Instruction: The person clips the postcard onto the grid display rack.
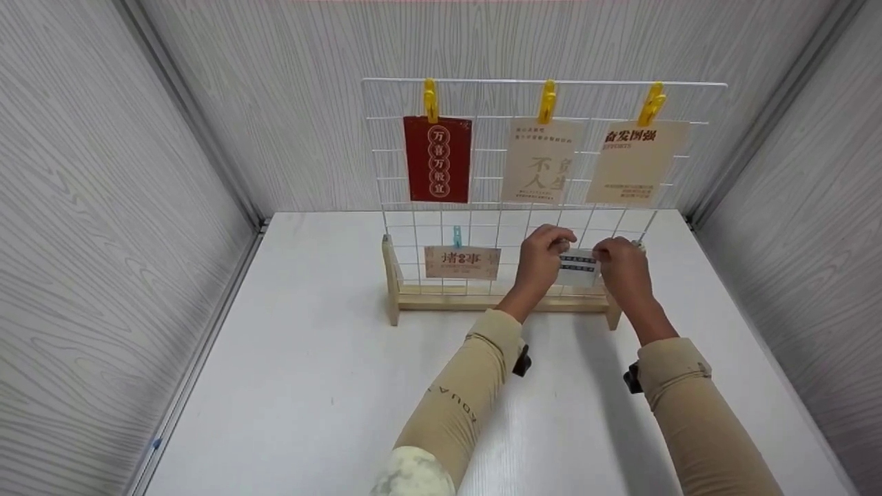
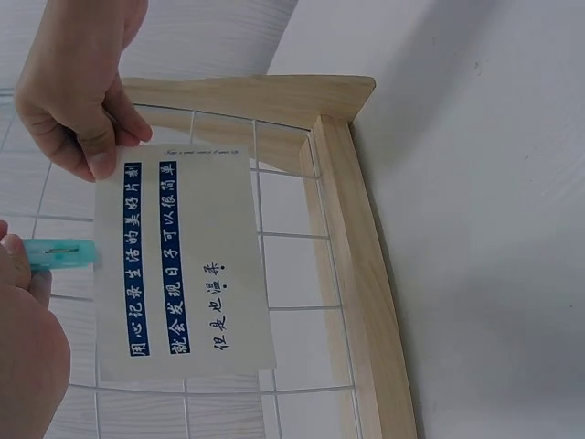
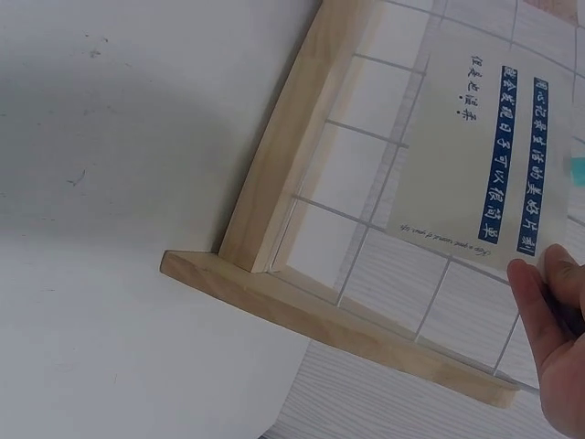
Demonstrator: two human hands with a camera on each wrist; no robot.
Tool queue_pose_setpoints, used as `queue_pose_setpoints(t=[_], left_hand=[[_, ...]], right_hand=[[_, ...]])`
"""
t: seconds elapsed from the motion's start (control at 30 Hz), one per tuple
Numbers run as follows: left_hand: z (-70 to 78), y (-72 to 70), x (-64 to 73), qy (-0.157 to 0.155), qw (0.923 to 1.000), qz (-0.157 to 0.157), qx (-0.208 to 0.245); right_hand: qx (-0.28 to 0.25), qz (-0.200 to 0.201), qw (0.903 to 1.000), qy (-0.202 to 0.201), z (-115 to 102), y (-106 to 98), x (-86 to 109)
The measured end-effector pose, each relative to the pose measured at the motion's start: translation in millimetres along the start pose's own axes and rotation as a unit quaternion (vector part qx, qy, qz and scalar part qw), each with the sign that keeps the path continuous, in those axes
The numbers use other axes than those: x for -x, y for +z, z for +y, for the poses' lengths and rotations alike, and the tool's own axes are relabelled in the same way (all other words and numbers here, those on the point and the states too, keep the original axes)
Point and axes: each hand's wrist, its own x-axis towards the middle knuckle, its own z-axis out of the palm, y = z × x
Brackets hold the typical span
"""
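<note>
A white card [image 2: 215,238] printed with dark blue bands of writing lies against the lower right of a white wire grid [image 1: 489,219]. My left hand [image 1: 541,256] pinches a teal clothespin [image 2: 59,253], whose tip meets the card's top edge. With thumb and finger, my right hand [image 1: 623,265] pinches the card's upper right corner, seen closer in the right wrist view. Part of the left hand is cut off in the left wrist view, and the right wrist view shows only a sliver of the clothespin [image 3: 578,171].
Yellow clothespins [image 1: 431,101] hold a red card [image 1: 420,162] and two cream cards [image 1: 544,148] along the grid's top. A blue clip [image 1: 457,236] holds a beige card [image 1: 441,272] lower left. The grid stands in a wooden base [image 1: 448,302] on a white table [image 1: 303,358].
</note>
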Motion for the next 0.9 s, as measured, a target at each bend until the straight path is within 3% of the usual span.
queue_pose_setpoints(t=[0.2,0.5,0.9], left_hand=[[-1.4,2.3,0.7,-0.004,0.9999,0.000,-0.014],[-5.5,8.1,-1.4,0.027,0.9985,0.011,-0.047],[-2.6,10.7,-1.0,0.009,0.9980,0.013,-0.061]], right_hand=[[-0.007,0.008,0.9999,0.009,-1,2,2.8],[-0.018,0.036,0.9992,-0.006,1,5,6.4],[-0.030,0.037,0.9988,0.008,1,8,6.7]])
